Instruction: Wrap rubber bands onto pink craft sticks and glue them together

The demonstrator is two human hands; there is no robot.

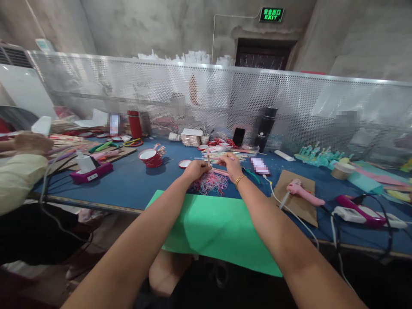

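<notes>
Silvery perforated metal partition (135, 88) backs our blue-topped table (120, 185); a smooth green sheet (219, 227) spreads at its near edge. Over a tangled pink-and-blue heap of thin cords (211, 184), our left hand (196, 170) pinches a slim, pale upright strip (208, 157); we cannot tell what our curled right hand (232, 164) holds.

From my end I see bare fingers (202, 165) and bare forearms (138, 240); a gold-coloured bracelet (238, 180), linked or beaded, I can't tell which, rings the right wrist.

item (208, 158) in left fingers (202, 165) too small, perhaps strip
</notes>
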